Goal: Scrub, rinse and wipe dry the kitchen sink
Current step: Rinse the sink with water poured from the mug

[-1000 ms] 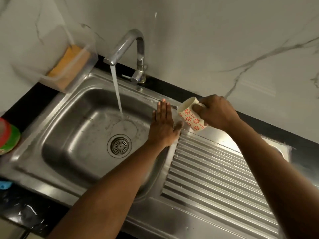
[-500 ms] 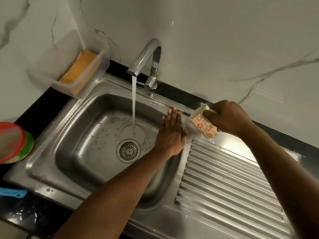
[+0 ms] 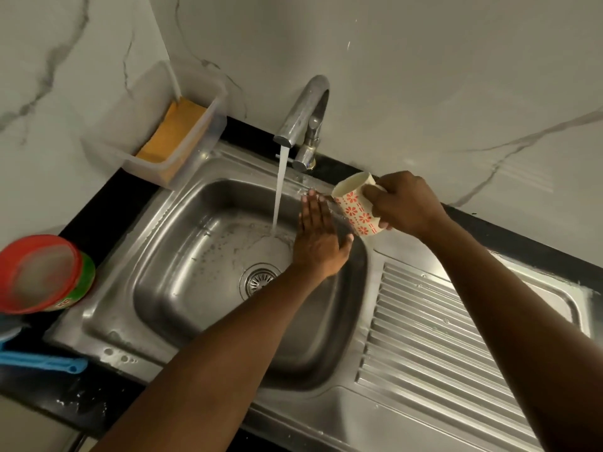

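Note:
The steel sink (image 3: 169, 288) fills the middle of the view, with a round drain (image 3: 257, 280) in its wet basin. Water runs from the tap (image 3: 305, 115) in a steady stream into the basin. My left hand (image 3: 318, 238) lies flat with straight fingers against the basin's back right wall, just right of the stream. My right hand (image 3: 404, 205) grips a white cup with red flowers (image 3: 354, 207), tilted with its mouth toward the tap, above the basin's back right corner.
A ribbed drainboard (image 3: 440, 337) runs to the right of the basin. A clear tub holding an orange sponge (image 3: 174, 130) stands at the back left. A red-lidded green container (image 3: 42, 277) and a blue handle (image 3: 45, 362) lie on the black counter at left.
My left hand has slid from the rim beside the drainboard to the basin's back wall near the stream. My right hand has followed with the cup, still tilted. The view shifted.

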